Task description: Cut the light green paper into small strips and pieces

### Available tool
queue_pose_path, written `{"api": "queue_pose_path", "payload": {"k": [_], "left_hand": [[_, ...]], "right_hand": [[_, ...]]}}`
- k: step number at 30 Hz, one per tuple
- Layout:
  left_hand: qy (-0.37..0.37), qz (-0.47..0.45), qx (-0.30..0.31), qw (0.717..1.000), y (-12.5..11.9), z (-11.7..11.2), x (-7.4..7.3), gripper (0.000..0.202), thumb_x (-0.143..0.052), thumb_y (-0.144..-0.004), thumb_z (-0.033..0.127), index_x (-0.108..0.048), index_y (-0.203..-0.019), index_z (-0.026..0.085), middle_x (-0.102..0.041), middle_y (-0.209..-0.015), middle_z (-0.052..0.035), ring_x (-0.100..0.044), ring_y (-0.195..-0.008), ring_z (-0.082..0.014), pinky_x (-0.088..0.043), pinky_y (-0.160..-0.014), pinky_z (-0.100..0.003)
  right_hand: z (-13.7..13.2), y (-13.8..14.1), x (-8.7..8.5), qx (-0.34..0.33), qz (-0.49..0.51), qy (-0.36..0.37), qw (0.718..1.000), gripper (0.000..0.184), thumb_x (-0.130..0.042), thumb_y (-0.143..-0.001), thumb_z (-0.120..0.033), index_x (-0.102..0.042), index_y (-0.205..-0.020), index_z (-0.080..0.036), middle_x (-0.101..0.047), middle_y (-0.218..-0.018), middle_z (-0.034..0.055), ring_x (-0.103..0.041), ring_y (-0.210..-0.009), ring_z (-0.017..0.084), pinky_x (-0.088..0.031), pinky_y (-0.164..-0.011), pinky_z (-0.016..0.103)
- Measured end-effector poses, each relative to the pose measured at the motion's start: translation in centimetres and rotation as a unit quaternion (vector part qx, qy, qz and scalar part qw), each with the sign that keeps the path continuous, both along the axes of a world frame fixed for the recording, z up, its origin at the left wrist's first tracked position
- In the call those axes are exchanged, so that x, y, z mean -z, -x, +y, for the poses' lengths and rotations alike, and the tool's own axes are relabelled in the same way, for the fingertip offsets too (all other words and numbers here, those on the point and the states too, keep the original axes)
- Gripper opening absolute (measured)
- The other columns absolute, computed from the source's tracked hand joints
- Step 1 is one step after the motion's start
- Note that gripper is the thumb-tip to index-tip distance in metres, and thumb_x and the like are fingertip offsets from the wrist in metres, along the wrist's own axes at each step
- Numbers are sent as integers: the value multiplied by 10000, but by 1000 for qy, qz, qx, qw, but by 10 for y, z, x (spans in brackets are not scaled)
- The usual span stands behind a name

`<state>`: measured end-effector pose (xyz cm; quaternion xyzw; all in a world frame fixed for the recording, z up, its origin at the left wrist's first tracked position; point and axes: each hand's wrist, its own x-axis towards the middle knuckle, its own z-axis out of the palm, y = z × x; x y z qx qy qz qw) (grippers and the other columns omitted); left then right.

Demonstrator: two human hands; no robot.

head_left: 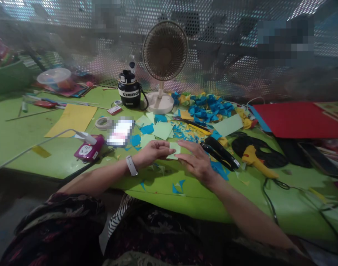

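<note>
Between my two hands is a small pale green piece of paper (174, 147), held up just over the table. My left hand (155, 152), with a light watch on its wrist, pinches the paper's left side. From the right, my right hand (196, 159) has its thumb and fingers at the paper's right edge. Larger pale green paper pieces (162, 130) and blue and yellow scraps (185, 133) lie just beyond my hands. A black stapler (221, 153) rests right of my right hand.
A small fan (165, 51) and a black jug (129, 90) stand at the back. On the left are a phone (120, 132), a purple power socket (89, 148) and yellow paper (72, 119). To the right lie a yellow glue gun (256, 161) with its cord and a red sheet (296, 118).
</note>
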<state>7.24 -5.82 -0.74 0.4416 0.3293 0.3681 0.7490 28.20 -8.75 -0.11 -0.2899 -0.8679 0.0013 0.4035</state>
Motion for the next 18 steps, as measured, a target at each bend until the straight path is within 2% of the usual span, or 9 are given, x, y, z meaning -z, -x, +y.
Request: {"api": "queue_pose_path", "payload": {"k": [4, 8, 11, 14, 18], "left_hand": [[-38, -13, 13, 999, -1, -2, 5, 399, -891, -635, 375, -678, -854, 118, -721, -778, -22, -691, -724, -117, -564, -784, -289], [-76, -28, 40, 996, 0, -5, 6, 341, -819, -744, 388, -708, -920, 118, -747, -884, -65, -713, -820, -145, -573, -839, -313], [-59, -39, 38, 997, 1, -6, 6, 319, -800, -767, 353, -715, -964, 117, -749, -967, -100, -720, -903, -190, -578, -859, -351], [-35, -48, 29, 998, 1, -8, 6, 355, -811, -750, 350, -714, -997, 114, -748, -999, -120, -722, -942, -229, -583, -856, -377], [-53, -21, 16, 998, -1, -10, 7, 392, -827, -737, 386, -723, -1001, 115, -757, -999, -114, -732, -905, -205, -588, -833, -339]], "right_hand": [[-3, 11, 4, 58, 108, 91, 988, 60, -632, -914, -272, -672, -877, -246, -665, -1251, 92, -631, -1151, 260, -528, -955, 455], [-4, 16, 2, 82, 174, 176, 965, 134, -613, -925, -304, -618, -811, -233, -704, -1061, 89, -669, -997, 229, -540, -888, 408], [-4, 16, 1, 95, 186, 228, 951, 176, -596, -930, -344, -604, -794, -234, -702, -971, 78, -664, -915, 213, -552, -812, 370], [-4, 15, 2, 98, 190, 227, 950, 199, -599, -920, -363, -595, -772, -230, -693, -925, 71, -660, -915, 216, -556, -786, 356], [-2, 16, 6, 81, 193, 191, 959, 166, -618, -906, -312, -599, -767, -223, -686, -883, 54, -663, -840, 195, -553, -731, 332]]}}
